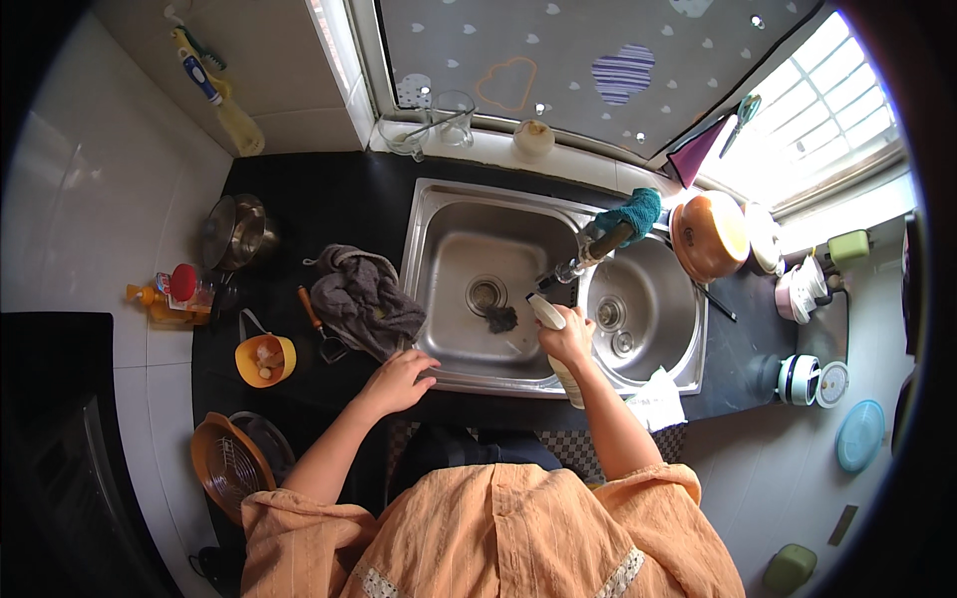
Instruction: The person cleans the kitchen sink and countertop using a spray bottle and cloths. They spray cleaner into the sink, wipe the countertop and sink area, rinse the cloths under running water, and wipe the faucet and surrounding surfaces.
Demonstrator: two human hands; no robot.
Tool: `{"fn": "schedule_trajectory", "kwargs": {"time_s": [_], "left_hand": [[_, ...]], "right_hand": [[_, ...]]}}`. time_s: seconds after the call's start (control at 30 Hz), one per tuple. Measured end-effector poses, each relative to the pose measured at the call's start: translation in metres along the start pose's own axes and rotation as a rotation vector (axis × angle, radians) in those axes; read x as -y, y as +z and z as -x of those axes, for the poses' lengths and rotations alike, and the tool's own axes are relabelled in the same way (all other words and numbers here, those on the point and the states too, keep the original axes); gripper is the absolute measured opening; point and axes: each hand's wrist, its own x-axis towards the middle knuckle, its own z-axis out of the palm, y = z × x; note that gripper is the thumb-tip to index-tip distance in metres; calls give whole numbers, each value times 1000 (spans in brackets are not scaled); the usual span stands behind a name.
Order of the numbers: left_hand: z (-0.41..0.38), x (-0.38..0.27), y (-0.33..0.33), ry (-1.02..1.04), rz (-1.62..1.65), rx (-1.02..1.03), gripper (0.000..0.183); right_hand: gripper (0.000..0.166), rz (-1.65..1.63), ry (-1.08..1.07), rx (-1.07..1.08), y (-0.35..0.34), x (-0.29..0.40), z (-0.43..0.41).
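My right hand (567, 336) grips the neck of a white spray bottle (566, 377) over the front of a double-bowl stainless steel sink (508, 383). The bottle's nozzle points over the larger left bowl. In that bowl a dark, wet-looking scrubbing pad or clump (501, 319) lies beside the drain strainer (484, 294). Holding nothing, my left hand (398, 381) is at the sink's front left corner, close to a crumpled grey towel (366, 299). The faucet (591, 254) reaches over the divider, with a teal cloth (635, 212) draped at its back.
On the left stand a peeler-like tool with a wooden handle (309, 308), a yellow cup (254, 362), steel pots (238, 230) and an orange basin (228, 463). An orange bowl (710, 235) leans at back right. White paper or cloth (659, 401) hangs over the front edge. Glass mugs (452, 119) line the sill.
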Motion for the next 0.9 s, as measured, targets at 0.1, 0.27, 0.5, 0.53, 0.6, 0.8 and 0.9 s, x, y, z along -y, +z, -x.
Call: {"fn": "schedule_trajectory", "kwargs": {"time_s": [0.1, 0.27, 0.5, 0.53, 0.6, 0.8, 0.9], "left_hand": [[1, 6, 3, -19, -5, -17, 32], [-6, 25, -5, -63, -202, -234, 47], [-41, 83, -30, -347, -500, -574, 68], [-44, 89, -37, -372, -526, -589, 70], [-61, 100, -45, -465, -464, -611, 75], [-92, 122, -54, -566, -412, -644, 78], [-97, 136, -57, -527, -465, -708, 73]], "right_hand": [[30, -238, -162, -50, 7, -4, 1], [36, -413, -197, 58, 16, 7, -12], [29, -398, -360, 229, 15, 116, -69], [28, -359, -382, 226, 14, 142, -79], [25, -255, -428, 171, 20, 183, -105], [28, -84, -403, 279, 41, 299, -174], [32, -17, -184, 244, 59, 327, -200]]}}
